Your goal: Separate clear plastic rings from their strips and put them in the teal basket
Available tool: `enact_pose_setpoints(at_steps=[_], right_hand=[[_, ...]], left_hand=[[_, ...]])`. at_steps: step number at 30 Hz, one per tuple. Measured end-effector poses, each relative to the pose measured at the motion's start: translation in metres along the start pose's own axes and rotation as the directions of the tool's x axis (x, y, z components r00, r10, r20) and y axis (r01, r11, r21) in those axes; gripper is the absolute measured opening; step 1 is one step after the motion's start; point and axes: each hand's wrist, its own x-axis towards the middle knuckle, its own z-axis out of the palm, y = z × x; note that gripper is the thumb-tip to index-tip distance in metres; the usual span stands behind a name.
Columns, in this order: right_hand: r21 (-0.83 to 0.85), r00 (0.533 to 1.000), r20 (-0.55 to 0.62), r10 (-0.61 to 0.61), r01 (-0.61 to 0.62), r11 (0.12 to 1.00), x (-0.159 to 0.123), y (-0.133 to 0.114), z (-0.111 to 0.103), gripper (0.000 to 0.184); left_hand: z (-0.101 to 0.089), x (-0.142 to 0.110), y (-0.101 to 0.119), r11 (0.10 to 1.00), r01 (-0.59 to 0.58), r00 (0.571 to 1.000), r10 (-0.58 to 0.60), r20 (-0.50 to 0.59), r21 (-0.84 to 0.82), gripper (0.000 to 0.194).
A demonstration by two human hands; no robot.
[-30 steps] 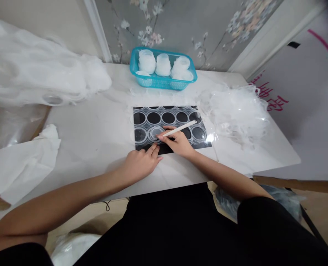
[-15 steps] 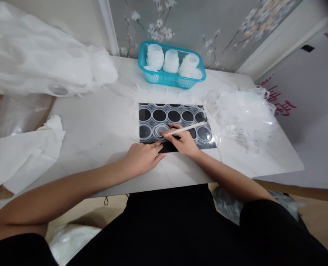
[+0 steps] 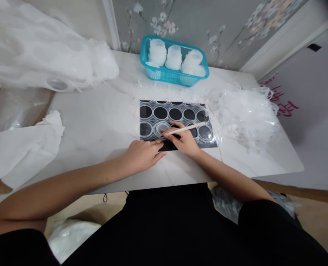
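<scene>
A thin white stick [image 3: 190, 126], like a pen or tool handle, is gripped in my right hand [image 3: 184, 140] and slants up to the right. Its working tip is hidden by my fingers. Under both hands lies a translucent sheet with rows of round rings [image 3: 175, 114], over a black surface. Near my right fingertips a clear round disc [image 3: 162, 128] sits on one ring in the front row. My left hand [image 3: 144, 154] rests at the sheet's front edge, fingers stretched out and fingertips close to the disc, holding nothing.
Behind the sheet stands a blue basket [image 3: 172, 77] with stacks of translucent round pieces. A heap of clear plastic scraps [image 3: 247, 118] covers the right of the white table [image 3: 80, 129]. On the left are a large white bundle [image 3: 41, 51] and white paper [image 3: 27, 147].
The view has shifted slightly, so the basket and sheet appear a little higher. Both hands keep nearly the same places, and the stick remains in my right hand.
</scene>
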Motion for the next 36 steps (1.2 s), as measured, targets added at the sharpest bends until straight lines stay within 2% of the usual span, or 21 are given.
enact_pose_setpoints(at_steps=[3,6,7,9,11,12,13,17,19,21,23,24,26,27,28,29,30,33,35,36], right_hand=[[-0.215,0.993,0.057,-0.107,0.117,0.97,-0.008,-0.006,0.001,0.017],[-0.333,0.978,0.122,-0.172,0.203,0.921,0.002,-0.006,-0.006,0.017],[-0.36,0.982,0.088,-0.169,0.189,0.914,0.011,-0.003,-0.011,0.016],[-0.391,0.987,-0.09,-0.135,0.089,0.916,0.035,0.003,-0.021,0.018],[-0.353,0.945,-0.317,-0.084,-0.035,0.935,0.06,0.005,-0.026,0.022],[-0.32,0.928,-0.366,-0.075,-0.05,0.946,0.069,0.004,-0.025,0.024],[-0.292,0.927,-0.367,-0.079,-0.034,0.956,0.074,0.001,-0.022,0.024],[-0.214,0.974,-0.189,-0.125,0.083,0.973,0.066,-0.015,0.007,0.018],[-0.122,0.982,-0.176,-0.069,0.048,0.991,0.062,-0.013,0.013,0.019],[0.006,0.978,-0.209,0.021,-0.02,1.0,0.066,0.0,0.007,0.024],[0.113,0.945,-0.31,0.1,-0.068,0.991,0.079,0.018,-0.01,0.029],[0.144,0.913,-0.39,0.121,-0.069,0.987,0.086,0.026,-0.02,0.031],[0.155,0.832,-0.544,0.107,-0.026,0.988,0.098,0.034,-0.037,0.032],[0.137,0.803,-0.59,0.081,0.0,0.991,0.1,0.032,-0.042,0.032],[0.11,0.795,-0.605,0.051,0.02,0.994,0.099,0.028,-0.044,0.032],[0.084,0.809,-0.588,0.024,0.032,0.996,0.095,0.02,-0.042,0.032],[0.062,0.842,-0.539,0.001,0.039,0.997,0.088,0.011,-0.038,0.032],[0.043,0.966,-0.252,-0.066,0.079,0.996,0.059,-0.014,-0.012,0.027],[0.038,0.993,-0.063,-0.096,0.099,0.994,0.041,-0.021,0.005,0.023],[0.04,0.996,-0.013,-0.092,0.092,0.995,0.035,-0.022,0.011,0.022]], left_hand=[[-0.003,0.002,-0.004,0.998,0.01,1.0,-0.008,0.019,-0.057,0.045],[-0.007,0.005,-0.008,0.994,0.019,0.999,-0.013,0.051,-0.106,0.04],[-0.008,0.005,-0.008,0.993,0.017,0.999,-0.01,0.052,-0.12,0.04],[-0.008,0.005,-0.009,0.991,0.013,0.999,-0.007,0.046,-0.135,0.041],[-0.006,0.003,-0.008,0.992,0.0,0.999,0.007,0.048,-0.125,0.044],[-0.004,0.001,-0.007,0.994,-0.01,0.999,0.016,0.052,-0.109,0.046],[-0.003,-0.002,-0.005,0.996,-0.019,0.998,0.024,0.055,-0.087,0.049],[0.001,-0.012,0.004,0.998,-0.064,0.997,0.064,0.049,-0.007,0.055],[0.0,-0.013,0.006,0.997,-0.078,0.995,0.079,0.056,-0.008,0.055],[-0.003,-0.012,0.006,0.996,-0.081,0.994,0.084,0.07,-0.039,0.055],[-0.005,-0.009,0.005,0.994,-0.087,0.992,0.093,0.086,-0.071,0.054],[-0.006,-0.007,0.004,0.993,-0.09,0.991,0.097,0.09,-0.08,0.054],[-0.007,-0.005,0.002,0.992,-0.093,0.991,0.101,0.09,-0.091,0.053],[-0.007,-0.005,0.002,0.991,-0.094,0.991,0.102,0.087,-0.094,0.053],[-0.007,-0.005,0.002,0.991,-0.097,0.991,0.105,0.08,-0.095,0.053],[-0.007,-0.007,0.003,0.991,-0.101,0.992,0.107,0.071,-0.09,0.053],[-0.007,-0.008,0.004,0.992,-0.104,0.992,0.109,0.06,-0.077,0.053],[-0.007,-0.013,0.008,0.996,-0.084,0.996,0.084,0.006,0.024,0.055],[-0.007,-0.015,0.01,0.993,-0.039,0.999,0.042,-0.031,0.107,0.057],[-0.007,-0.015,0.01,0.99,-0.015,0.999,0.021,-0.047,0.137,0.058]])
